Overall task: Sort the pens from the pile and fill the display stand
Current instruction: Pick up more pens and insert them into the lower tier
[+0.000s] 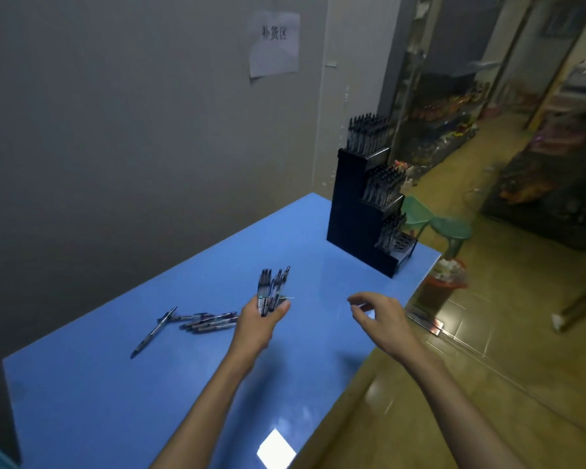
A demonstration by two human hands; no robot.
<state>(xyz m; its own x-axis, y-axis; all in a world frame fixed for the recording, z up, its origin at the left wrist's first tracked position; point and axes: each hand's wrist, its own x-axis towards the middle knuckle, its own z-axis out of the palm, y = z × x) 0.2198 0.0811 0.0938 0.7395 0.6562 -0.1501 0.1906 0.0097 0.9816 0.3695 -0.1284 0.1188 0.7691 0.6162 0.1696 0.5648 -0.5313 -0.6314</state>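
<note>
A bundle of pens (270, 291) is gripped upright in the left hand (261, 321) above the blue table (82, 384), with the fingers curled round the lower ends, while the right hand (378, 318) is held empty over the table's right edge, its fingers loosely bent and thumb and forefinger apart. The remaining pile of pens (208, 321) is seen lying flat on the table just left of the left hand, with one single pen (153, 332) lying slantwise beside it. The black stepped display stand (359, 211) is placed at the table's far right corner, well apart from both hands, with its upper two tiers packed with upright pens and its lowest tier only partly filled.
</note>
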